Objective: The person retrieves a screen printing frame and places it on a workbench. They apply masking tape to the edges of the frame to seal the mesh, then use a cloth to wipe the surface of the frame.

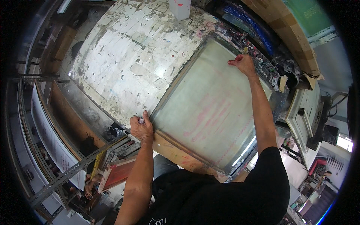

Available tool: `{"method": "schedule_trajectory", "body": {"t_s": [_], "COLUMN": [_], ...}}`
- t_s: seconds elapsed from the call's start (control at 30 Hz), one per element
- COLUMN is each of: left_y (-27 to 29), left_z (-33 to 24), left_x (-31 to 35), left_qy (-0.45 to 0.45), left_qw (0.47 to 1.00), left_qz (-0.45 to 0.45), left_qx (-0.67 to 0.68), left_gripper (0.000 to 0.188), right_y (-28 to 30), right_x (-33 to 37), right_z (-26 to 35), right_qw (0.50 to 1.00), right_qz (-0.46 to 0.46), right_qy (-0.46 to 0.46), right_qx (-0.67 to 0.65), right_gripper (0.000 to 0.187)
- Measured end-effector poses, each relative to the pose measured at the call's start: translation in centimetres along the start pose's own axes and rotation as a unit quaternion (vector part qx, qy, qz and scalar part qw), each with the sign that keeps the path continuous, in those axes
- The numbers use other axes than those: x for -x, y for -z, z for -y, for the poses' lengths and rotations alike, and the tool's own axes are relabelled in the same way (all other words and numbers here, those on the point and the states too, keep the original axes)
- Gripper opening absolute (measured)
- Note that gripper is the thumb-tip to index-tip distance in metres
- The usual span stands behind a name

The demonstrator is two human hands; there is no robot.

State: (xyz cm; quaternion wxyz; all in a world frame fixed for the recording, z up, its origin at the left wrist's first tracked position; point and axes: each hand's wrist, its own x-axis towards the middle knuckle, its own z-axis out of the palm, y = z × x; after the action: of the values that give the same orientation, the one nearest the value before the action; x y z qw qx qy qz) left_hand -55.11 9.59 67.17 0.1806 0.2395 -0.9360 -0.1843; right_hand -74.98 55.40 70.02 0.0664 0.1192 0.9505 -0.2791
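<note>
A large rectangular screen-printing frame (pixel 213 101) lies at a slant in front of me, its pale greenish mesh smeared with pink. My left hand (pixel 141 129) is closed beside the frame's near left corner, by the edge of the worn white table (pixel 123 63). A small crumpled whitish bit (pixel 141 120) shows between its thumb and fingers; its kind is unclear. Over the frame's far right part, my right hand (pixel 245 65) pinches thumb and fingers together. Whatever it holds, if anything, is too small to make out.
A white container (pixel 180 9) stands at the table's far edge. Ink-spattered clutter and a cardboard sheet (pixel 288 30) border the frame's far right side. Metal racking with boards (pixel 56 138) runs along the left. A small red screen (pixel 118 174) leans near my left forearm.
</note>
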Motion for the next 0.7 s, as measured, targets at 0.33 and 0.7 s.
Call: {"method": "schedule_trajectory", "body": {"t_s": [0.33, 0.7], "left_y": [-0.3, -0.3], "left_z": [0.5, 0.5], "left_x": [0.0, 0.0], "left_qy": [-0.03, -0.012], "left_qw": [0.999, 1.0], "left_qz": [-0.026, 0.002], "left_qx": [-0.001, -0.011], "left_gripper": [0.049, 0.047], "right_y": [-0.5, -1.1], "right_x": [-0.3, -1.8], "right_z": [0.7, -0.7], "right_qw": [0.992, 0.987], "right_qz": [-0.017, 0.035], "right_qy": [0.12, 0.152], "right_qx": [0.023, -0.05], "right_gripper": [0.026, 0.019]}}
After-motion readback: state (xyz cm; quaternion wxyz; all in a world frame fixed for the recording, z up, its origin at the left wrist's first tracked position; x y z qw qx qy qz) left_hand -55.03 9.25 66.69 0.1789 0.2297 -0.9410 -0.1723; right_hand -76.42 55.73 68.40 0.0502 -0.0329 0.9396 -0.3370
